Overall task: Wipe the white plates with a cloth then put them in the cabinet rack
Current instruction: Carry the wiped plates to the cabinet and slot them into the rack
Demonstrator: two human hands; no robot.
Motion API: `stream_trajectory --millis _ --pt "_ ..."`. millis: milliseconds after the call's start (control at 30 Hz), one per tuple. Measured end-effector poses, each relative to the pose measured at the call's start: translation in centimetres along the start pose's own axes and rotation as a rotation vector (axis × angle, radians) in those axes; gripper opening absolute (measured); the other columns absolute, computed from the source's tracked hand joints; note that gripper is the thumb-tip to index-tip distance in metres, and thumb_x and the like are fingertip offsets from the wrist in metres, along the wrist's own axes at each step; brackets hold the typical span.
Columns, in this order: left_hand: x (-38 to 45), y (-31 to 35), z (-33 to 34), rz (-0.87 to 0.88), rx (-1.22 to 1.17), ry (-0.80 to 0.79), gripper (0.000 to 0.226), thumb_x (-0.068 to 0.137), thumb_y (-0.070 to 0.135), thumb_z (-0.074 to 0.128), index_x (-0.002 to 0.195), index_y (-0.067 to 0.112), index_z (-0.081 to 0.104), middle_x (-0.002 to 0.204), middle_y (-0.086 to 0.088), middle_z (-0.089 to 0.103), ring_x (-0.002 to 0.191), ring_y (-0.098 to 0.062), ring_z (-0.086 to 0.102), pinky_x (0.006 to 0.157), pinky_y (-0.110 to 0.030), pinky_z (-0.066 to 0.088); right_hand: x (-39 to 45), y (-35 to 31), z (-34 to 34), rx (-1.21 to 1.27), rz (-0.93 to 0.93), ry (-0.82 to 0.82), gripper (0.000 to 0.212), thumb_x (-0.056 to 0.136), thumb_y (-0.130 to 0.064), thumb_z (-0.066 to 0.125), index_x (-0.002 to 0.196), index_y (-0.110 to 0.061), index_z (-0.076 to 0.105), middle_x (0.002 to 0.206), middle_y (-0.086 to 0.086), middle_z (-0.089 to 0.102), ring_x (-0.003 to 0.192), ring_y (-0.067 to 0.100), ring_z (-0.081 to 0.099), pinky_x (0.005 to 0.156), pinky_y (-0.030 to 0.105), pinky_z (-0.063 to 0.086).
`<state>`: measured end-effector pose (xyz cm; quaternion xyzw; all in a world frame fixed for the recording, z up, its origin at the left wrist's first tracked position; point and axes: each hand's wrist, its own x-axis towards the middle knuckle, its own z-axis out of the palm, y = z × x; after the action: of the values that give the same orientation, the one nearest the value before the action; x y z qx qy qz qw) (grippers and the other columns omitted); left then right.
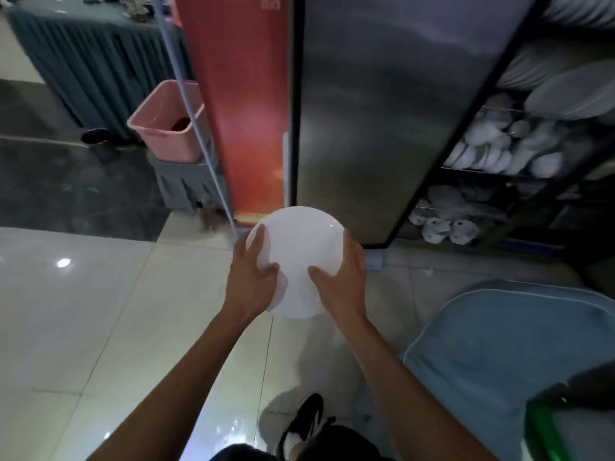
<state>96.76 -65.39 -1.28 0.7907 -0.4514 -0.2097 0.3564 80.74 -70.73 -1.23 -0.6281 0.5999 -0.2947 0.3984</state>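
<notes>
I hold a white plate (pixel 299 247) in front of me over the tiled floor, in both hands. My left hand (pixel 253 271) grips its left edge, fingers spread across the surface and a white cloth (pixel 279 291) showing under the palm. My right hand (pixel 342 277) grips the right edge, thumb on the face. The cabinet rack (pixel 499 154) stands open to the right, its shelves loaded with white plates and bowls (pixel 492 144). The plate is just in front of the cabinet's steel side panel (pixel 382 111).
A red panel (pixel 239 94) stands left of the steel cabinet. A pink bin (pixel 166 128) sits on a skirted stand, with a skirted table (pixel 100 61) behind. A blue-covered surface (pixel 515 344) lies at lower right. My shoe (pixel 306 420) is on the glossy tiles.
</notes>
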Motion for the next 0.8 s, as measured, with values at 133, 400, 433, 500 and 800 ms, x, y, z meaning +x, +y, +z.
stream_trajectory --millis 133,400,433,500,800 --pt "3.9 3.9 3.4 0.102 -0.003 -0.062 0.075 0.092 0.009 0.063 0.158 0.020 0.028 0.159 -0.008 0.029 0.136 -0.028 0.041 0.100 -0.021 0.031 3.9 0.9 -3.4 0.042 0.053 0.087 0.093 0.085 -0.021 0.073 0.159 -0.033 0.019 0.162 -0.006 0.021 0.142 0.025 0.026 0.106 0.032 0.032" --pt "11.8 9.9 10.6 0.230 -0.053 -0.238 0.079 0.089 0.012 0.066 0.158 0.025 0.029 0.160 -0.005 0.027 0.139 -0.028 0.039 0.111 -0.034 0.035 11.0 2.9 -8.8 0.054 0.168 0.335 0.096 0.079 -0.021 0.079 0.158 -0.034 0.026 0.158 -0.007 0.030 0.137 0.028 0.036 0.112 0.042 0.038" --pt "12.9 10.6 11.6 0.248 -0.053 -0.266 0.079 0.090 0.013 0.066 0.158 0.026 0.028 0.161 -0.004 0.026 0.140 -0.027 0.038 0.112 -0.036 0.034 12.0 3.1 -9.4 0.046 0.178 0.360 0.096 0.079 -0.022 0.079 0.158 -0.034 0.026 0.158 -0.007 0.031 0.136 0.028 0.037 0.112 0.043 0.039" --pt "15.4 11.9 13.4 0.289 -0.065 -0.307 0.079 0.090 0.014 0.066 0.158 0.028 0.027 0.162 -0.003 0.025 0.143 -0.027 0.035 0.116 -0.037 0.033 14.1 3.4 -10.5 0.026 0.201 0.404 0.095 0.081 -0.022 0.079 0.158 -0.034 0.026 0.158 -0.007 0.030 0.136 0.028 0.037 0.109 0.040 0.038" --pt "24.6 19.7 21.2 0.473 -0.134 -0.521 0.079 0.091 0.013 0.065 0.158 0.030 0.027 0.164 -0.001 0.018 0.146 -0.020 0.027 0.118 -0.031 0.029 21.8 3.7 -15.1 0.047 0.289 0.675 0.095 0.080 -0.022 0.079 0.157 -0.034 0.026 0.158 -0.008 0.031 0.135 0.027 0.039 0.108 0.042 0.041"
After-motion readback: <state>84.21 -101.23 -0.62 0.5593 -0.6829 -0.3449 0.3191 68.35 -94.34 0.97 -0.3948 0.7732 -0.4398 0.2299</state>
